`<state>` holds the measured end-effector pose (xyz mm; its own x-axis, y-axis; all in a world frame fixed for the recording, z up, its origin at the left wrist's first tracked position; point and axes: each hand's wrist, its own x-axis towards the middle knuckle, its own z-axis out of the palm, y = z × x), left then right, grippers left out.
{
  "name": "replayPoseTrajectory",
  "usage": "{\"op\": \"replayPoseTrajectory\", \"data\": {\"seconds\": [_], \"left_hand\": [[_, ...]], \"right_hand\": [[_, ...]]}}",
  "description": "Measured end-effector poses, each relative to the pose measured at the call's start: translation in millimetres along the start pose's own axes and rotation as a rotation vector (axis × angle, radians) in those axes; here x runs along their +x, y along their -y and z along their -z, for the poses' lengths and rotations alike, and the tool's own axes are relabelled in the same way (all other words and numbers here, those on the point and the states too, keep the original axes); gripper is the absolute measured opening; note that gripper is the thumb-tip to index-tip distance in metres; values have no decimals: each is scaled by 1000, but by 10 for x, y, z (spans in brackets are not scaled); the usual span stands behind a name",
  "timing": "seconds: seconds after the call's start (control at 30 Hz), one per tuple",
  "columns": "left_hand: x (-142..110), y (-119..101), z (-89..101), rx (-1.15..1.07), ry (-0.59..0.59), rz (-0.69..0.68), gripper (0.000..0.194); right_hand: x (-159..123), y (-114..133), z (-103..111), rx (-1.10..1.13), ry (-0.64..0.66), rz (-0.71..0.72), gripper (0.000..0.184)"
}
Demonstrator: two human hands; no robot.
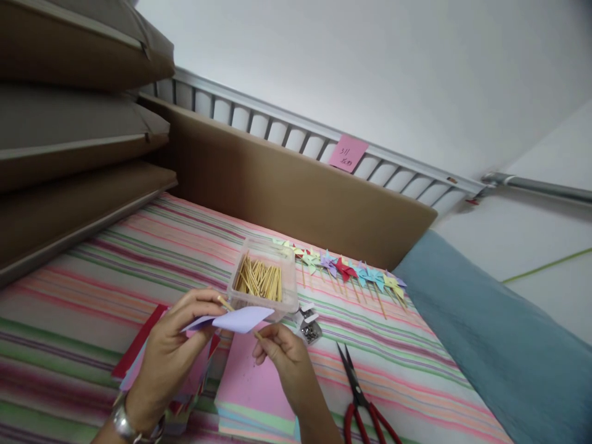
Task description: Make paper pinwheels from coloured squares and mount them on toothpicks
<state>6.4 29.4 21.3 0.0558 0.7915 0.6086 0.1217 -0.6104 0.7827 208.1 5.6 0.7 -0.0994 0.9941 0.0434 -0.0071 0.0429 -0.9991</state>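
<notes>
My left hand (178, 348) is closed on a piece of folded lilac paper (243, 317), held up above the striped cloth. A thin wooden stick (226, 303) pokes out behind the paper near my left fingertips. My right hand (282, 348) pinches the stick's other end at the paper's right side. Below my hands lie a stack of pink and pastel paper sheets (256, 382) and, partly behind my left wrist, a pile of coloured paper with a red sheet (139, 345).
Beyond my hands stands a clear plastic box (289, 271) of wooden sticks (259, 279). Beside it is a small box of metal pins (311, 332). Red-handled scissors (358, 394) lie right. Paper pinwheels (345, 269) line the cardboard (296, 191). Stacked brown cushion-like bundles (83, 123) rise left.
</notes>
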Motion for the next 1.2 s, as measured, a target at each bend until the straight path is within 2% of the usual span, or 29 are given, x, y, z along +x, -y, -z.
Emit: {"op": "replayPoseTrajectory", "data": {"seconds": [0.2, 0.4, 1.2], "left_hand": [[-10, 4, 5, 30, -20, -7, 25], [-16, 12, 16, 59, -30, -44, 26], [-10, -41, -3, 36, -51, -19, 27]], "right_hand": [[17, -25, 16, -36, -48, 27, 9], [29, -44, 13, -19, -48, 31, 9], [30, -32, -9, 73, -30, -13, 16]]}}
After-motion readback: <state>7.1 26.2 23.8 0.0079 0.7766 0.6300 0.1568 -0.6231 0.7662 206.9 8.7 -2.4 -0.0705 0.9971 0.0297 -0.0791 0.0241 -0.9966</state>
